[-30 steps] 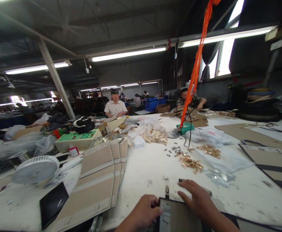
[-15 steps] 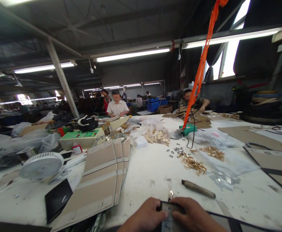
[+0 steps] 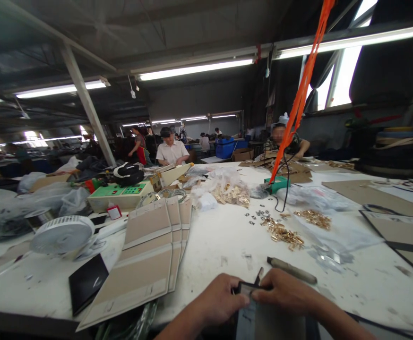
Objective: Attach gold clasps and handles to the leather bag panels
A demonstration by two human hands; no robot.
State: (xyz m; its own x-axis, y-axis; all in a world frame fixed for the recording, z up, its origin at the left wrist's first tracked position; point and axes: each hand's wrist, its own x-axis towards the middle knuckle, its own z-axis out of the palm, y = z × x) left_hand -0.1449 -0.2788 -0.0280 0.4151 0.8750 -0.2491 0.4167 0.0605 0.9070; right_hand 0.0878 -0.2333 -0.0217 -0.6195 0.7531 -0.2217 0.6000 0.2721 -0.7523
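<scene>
At the bottom middle, my left hand (image 3: pixel 219 300) is closed on the left corner of a dark-edged panel (image 3: pixel 268 321) with a pale strip along its side. My right hand (image 3: pixel 284 290) pinches the same end from the other side, thumbs nearly meeting on top. A small shiny metal piece (image 3: pixel 259 276) sticks up at the panel's far edge between my hands; how it is attached I cannot make out. Just beyond my right hand lies a worn, rod-like tool (image 3: pixel 291 270). Loose gold metal fittings (image 3: pixel 284 234) lie in a heap farther off.
To the left lie fanned beige boards (image 3: pixel 148 264), a black flat piece (image 3: pixel 88 283) and a white fan (image 3: pixel 63 233). A green control box (image 3: pixel 121 194) stands behind. Orange strands (image 3: pixel 300 101) hang down to a green device (image 3: pixel 278 184). Co-workers sit across the table.
Both hands have risen slightly with the panel, and more of its surface shows. The metal piece now tilts up between the hands instead of lying flat beyond them.
</scene>
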